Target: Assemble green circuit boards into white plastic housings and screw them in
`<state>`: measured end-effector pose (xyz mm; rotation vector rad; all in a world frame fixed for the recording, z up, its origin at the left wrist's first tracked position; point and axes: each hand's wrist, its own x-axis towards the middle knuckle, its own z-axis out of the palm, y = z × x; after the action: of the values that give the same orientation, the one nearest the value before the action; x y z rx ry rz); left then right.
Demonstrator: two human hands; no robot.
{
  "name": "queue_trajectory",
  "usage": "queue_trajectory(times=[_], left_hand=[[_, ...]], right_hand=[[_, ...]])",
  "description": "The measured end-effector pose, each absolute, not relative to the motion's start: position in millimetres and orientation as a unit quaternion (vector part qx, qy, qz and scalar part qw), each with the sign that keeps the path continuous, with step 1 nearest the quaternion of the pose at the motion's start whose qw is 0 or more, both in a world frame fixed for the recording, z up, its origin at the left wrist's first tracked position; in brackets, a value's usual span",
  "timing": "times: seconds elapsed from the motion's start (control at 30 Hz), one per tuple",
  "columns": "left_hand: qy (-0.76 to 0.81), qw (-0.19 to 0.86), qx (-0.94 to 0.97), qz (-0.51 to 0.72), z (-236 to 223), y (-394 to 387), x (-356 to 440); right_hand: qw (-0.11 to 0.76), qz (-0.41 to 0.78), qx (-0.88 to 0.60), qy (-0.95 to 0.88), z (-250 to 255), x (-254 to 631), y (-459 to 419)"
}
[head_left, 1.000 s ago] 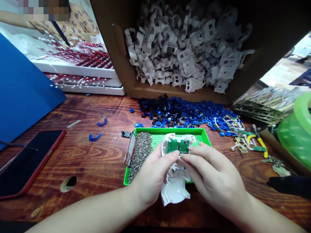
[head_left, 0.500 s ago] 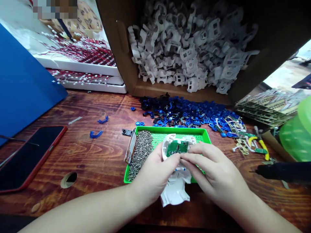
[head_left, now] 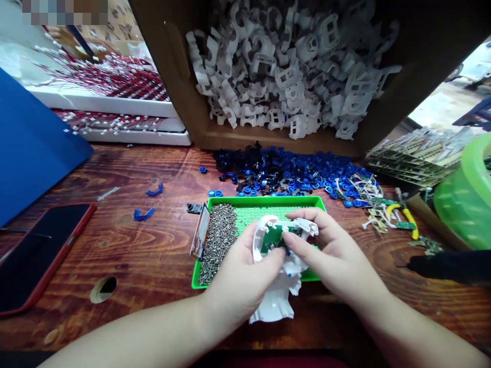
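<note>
Beneath the fingers lies the tray (head_left: 249, 213), over which the left hand (head_left: 249, 266) and right hand (head_left: 326, 245) grip the shell (head_left: 264, 225) between them, thumbs at the board (head_left: 271, 237) inside. Uneven thumb pressure could tilt or unseat the board, while a slackened grip could drop the shell onto the screws (head_left: 218, 240), left of the fingers.

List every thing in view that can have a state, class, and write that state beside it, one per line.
Left hand: gripping the white shell
Right hand: gripping the shell, thumb over the circuit board
White shell: open, inside showing
Circuit board: inside the shell, partly covered
Tray: screws heaped at left
Cardboard box: open, holding white parts
Phone: screen dark
Pliers: handles apart
</note>
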<state>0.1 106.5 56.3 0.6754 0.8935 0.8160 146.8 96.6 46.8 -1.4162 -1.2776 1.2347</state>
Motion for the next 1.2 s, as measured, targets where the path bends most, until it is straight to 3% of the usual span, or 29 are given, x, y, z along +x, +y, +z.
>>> queue_trajectory(times=[0.5, 0.73, 0.93, 1.1, 1.2], left_hand=[[0.433, 0.730, 0.363, 0.386, 60, 102, 3], [0.441, 0.744, 0.287, 0.412, 65, 107, 4], [0.487, 0.712, 0.311, 0.398, 64, 104, 5], [0.475, 0.743, 0.282, 0.377, 65, 107, 4], [0.474, 0.763, 0.234, 0.371, 68, 114, 2]], right_hand=[[0.426, 0.486, -0.560, -0.519, 48, 147, 97], [0.443, 0.597, -0.485, -0.460, 46, 144, 104], [0.437, 0.603, -0.478, -0.466, 45, 147, 106], [0.405, 0.615, -0.469, -0.487, 51, 154, 109], [0.371, 0.469, -0.562, -0.572, 56, 176, 118]])
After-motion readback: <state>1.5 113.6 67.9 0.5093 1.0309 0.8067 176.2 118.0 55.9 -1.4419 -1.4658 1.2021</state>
